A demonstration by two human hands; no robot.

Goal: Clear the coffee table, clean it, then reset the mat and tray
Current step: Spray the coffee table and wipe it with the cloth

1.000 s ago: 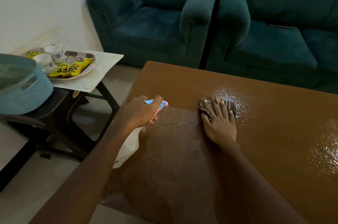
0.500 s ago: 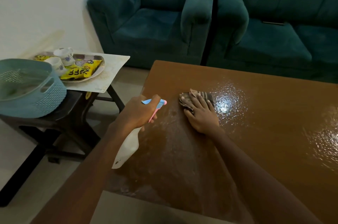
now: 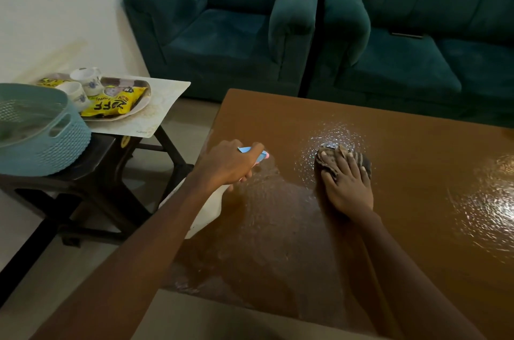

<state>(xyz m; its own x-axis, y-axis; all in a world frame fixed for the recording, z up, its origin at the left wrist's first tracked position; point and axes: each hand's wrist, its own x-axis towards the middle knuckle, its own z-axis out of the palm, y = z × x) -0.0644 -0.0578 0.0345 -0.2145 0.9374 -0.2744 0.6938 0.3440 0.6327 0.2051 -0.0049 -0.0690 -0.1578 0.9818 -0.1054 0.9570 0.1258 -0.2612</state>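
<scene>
The brown coffee table (image 3: 417, 167) is wet, with droplets and smeared streaks across its top. My right hand (image 3: 347, 186) lies flat on a crumpled brown cloth (image 3: 361, 160), pressing it onto the table beside a patch of spray droplets. My left hand (image 3: 226, 164) grips a white spray bottle (image 3: 207, 209) with a blue and pink head at the table's left edge. On the side stool to the left lie the pale mat (image 3: 155, 109) and, on it, the oval tray (image 3: 139, 109) with two cups (image 3: 83, 81) and yellow snack packets (image 3: 114, 104).
A light blue woven basket (image 3: 41, 139) stands on the dark side stool (image 3: 91, 173) left of the table. Two teal armchairs (image 3: 222, 34) stand beyond the table's far edge. Pale floor lies between the stool and the table.
My right hand slid the cloth left across the table, then back to the right, onto the droplet patch. My left hand kept holding the spray bottle in about the same place.
</scene>
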